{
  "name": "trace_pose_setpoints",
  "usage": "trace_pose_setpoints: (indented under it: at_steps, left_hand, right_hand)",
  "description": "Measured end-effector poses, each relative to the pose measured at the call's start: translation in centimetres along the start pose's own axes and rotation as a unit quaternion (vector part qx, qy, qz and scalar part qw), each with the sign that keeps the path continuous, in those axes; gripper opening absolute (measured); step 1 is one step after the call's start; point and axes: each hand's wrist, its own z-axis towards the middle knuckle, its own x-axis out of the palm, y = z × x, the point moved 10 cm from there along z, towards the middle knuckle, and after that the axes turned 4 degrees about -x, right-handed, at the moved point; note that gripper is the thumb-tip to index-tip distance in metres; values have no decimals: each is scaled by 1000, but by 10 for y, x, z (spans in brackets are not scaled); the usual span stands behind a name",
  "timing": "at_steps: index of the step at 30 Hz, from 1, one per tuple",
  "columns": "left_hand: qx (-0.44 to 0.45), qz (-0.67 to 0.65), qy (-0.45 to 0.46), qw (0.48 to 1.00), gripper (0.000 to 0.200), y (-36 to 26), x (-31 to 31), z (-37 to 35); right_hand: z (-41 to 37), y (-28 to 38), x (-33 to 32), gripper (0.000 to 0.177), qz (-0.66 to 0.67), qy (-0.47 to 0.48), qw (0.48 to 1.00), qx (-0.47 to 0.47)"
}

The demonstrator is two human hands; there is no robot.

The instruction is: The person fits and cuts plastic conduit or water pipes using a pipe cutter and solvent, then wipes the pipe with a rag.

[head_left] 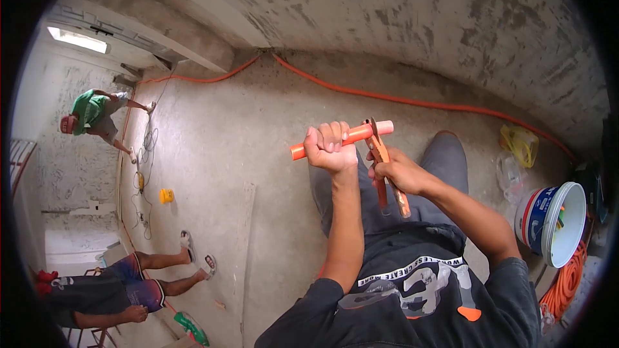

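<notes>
My left hand (330,147) is clenched around a short orange pipe (375,129), held level in front of me above the concrete floor. My right hand (393,171) grips an orange-handled pipe cutter (380,154), whose jaws sit on the pipe near its right end. The cutter's handles hang down from my right hand past my grey trouser leg. Both forearms reach out from my black printed shirt at the bottom of the view.
A long orange hose (412,101) runs along the floor by the concrete wall. A white and blue bucket (554,222), coiled orange hose (566,280) and plastic bags (519,145) are at the right. Two other people are at the left, one in green (90,113), one in dark shorts (122,283).
</notes>
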Motion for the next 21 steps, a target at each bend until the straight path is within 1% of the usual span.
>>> trace_pose_setpoints:
  at_steps: [1, 2, 4, 6, 8, 9, 10, 11, 12, 13, 14, 15, 16, 17, 18, 19, 21]
  left_hand:
    - [2, -5, -33, 999, 39, 2, -10, -1]
    - [2, -4, -34, 999, 39, 5, -13, -2]
    - [-6, -13, -116, 993, 39, 12, -30, -6]
    - [-11, -6, -131, 991, 39, 15, -34, -9]
    - [-15, 1, -146, 989, 38, 15, -37, -11]
    - [-45, 9, -74, 996, 36, 19, -21, -8]
    - [-74, 17, -2, 997, 35, 22, -4, -8]
    - [-71, 17, -2, 997, 35, 16, -4, -8]
    - [-41, 61, 114, 991, 33, 5, 19, -11]
    - [-12, 104, 229, 968, 31, -4, 46, -18]
    - [19, 106, 254, 961, 32, -14, 56, -20]
    - [16, 105, 252, 962, 32, -22, 63, -19]
    - [-14, 72, 337, 938, 34, -24, 82, -27]
    - [-43, 39, 419, 906, 36, -24, 97, -39]
    - [-27, 13, 400, 916, 39, -28, 96, -36]
    - [-24, 14, 400, 916, 39, -25, 95, -38]
    - [1, 6, 309, 951, 40, -22, 79, -29]
  right_hand:
    - [3, -3, -3, 40, -24, -12, 1000, -10]
    - [5, -6, -6, 40, -49, -24, 998, -20]
    - [8, -11, -9, 40, -60, -22, 998, -22]
    - [9, -11, -10, 40, -71, -22, 997, -24]
    - [6, -13, -9, 39, -49, -15, 999, -2]
    - [2, -10, -9, 39, -49, -14, 999, -2]
    - [-3, -7, -11, 40, 0, -14, 1000, 5]
    - [-9, -3, -14, 40, 46, -12, 999, 12]
    - [-14, 0, -14, 35, 56, -2, 998, 28]
    - [-20, 8, -15, 35, 57, -3, 998, 27]
    - [-28, 10, -6, 36, 66, 32, 995, 61]
    - [-37, 11, 3, 37, 74, 67, 990, 94]
    - [-44, 12, 9, 37, 80, 82, 986, 120]
    - [-48, 17, 10, 37, 79, 82, 986, 120]
    - [-52, 21, 14, 37, 101, 93, 983, 125]
    - [-54, 22, 18, 37, 122, 105, 978, 129]
    - [-50, 17, 12, 40, 117, 106, 977, 141]
